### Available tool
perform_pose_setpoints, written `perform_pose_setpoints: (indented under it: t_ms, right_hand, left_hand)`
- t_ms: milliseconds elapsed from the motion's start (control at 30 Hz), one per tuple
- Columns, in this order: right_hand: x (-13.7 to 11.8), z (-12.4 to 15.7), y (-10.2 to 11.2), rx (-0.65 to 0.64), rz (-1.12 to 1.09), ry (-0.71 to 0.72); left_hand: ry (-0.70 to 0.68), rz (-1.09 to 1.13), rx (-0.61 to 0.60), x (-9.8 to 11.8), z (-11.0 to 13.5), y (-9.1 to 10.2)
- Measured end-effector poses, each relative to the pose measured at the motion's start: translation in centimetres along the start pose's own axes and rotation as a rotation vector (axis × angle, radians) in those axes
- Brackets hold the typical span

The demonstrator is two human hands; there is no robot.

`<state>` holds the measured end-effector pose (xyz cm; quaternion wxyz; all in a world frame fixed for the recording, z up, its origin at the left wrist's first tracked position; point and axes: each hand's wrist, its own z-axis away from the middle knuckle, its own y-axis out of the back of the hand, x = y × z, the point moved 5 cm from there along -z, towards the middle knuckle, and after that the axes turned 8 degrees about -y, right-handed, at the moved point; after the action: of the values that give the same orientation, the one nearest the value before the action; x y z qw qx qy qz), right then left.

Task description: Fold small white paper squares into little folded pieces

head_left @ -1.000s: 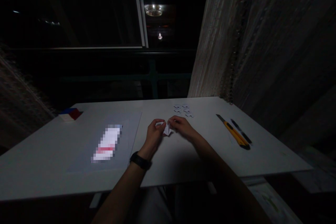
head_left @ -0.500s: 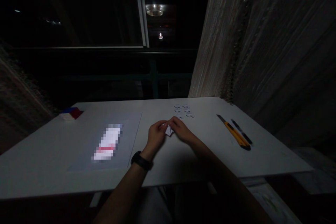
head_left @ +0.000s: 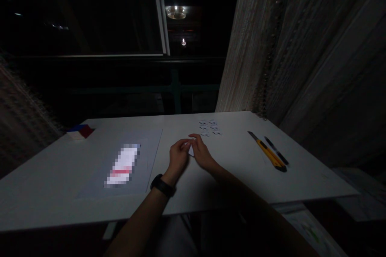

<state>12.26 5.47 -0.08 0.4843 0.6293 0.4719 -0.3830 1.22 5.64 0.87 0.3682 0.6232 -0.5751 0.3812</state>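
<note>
One folded paper (head_left: 191, 151) sat between left hand (head_left: 178, 154) and right hand (head_left: 202, 153), each grip pinched closed on it, above the white tabletop (head_left: 235, 144), six small pieces (head_left: 214, 127) lying beyond (their dark marks were too small to read), a lit screen (head_left: 123, 165) at left blurred into blocks.

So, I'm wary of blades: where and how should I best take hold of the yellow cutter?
I'd grip the yellow cutter mid-handle, from above and its near end: the exposed blade points away, and the black pen lies close along its right side.
</note>
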Motion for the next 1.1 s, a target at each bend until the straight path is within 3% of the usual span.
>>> perform_pose_setpoints:
  t_ms: [333, 633, 833, 1100]
  right_hand:
    - [-0.1, 0.0, 0.0, -0.028, -0.06, -0.027]
    - [-0.1, -0.2, 0.1, -0.079, -0.165, -0.04]
    - [-0.1, -0.2, 0.3, -0.013, -0.113, -0.009]
    - [0.6, -0.6, -0.3, -0.08, -0.286, -0.08]
  left_hand:
    - [0.094, 0.084, 0.009, -1.1, 0.1, 0.0]
    - [0.072, 0.103, 0.01, -0.1, 0.2, -0.2]
    - [0.056, 0.013, 0.004, 0.2, 0.1, 0.0]
    - [0.061, 0.07, 0.023, 0.0, 0.2, -0.1]
